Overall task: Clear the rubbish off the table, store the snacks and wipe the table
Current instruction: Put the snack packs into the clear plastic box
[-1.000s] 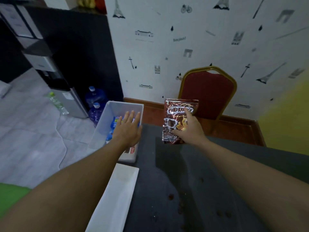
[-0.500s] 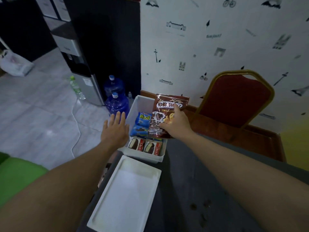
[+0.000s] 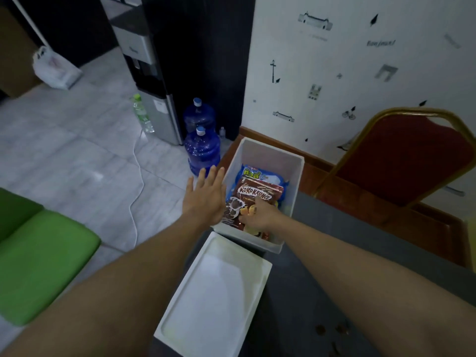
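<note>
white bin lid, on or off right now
Off. The lid lies flat on the table beside the open white bin, with the brown snack packet visible inside.

You're in an office break area: water dispenser (image 3: 146,81), spare water jugs (image 3: 202,148), banquet chair (image 3: 401,161), tiled floor (image 3: 77,155).

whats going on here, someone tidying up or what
A person is storing snacks. Their right hand holds a brown Koko Krunch bag low inside the white bin, over a blue snack packet already there. The left hand is open and flat by the bin's left rim. A white lid lies on the dark table nearer the person, and brown crumbs on the table are not yet wiped.
</note>
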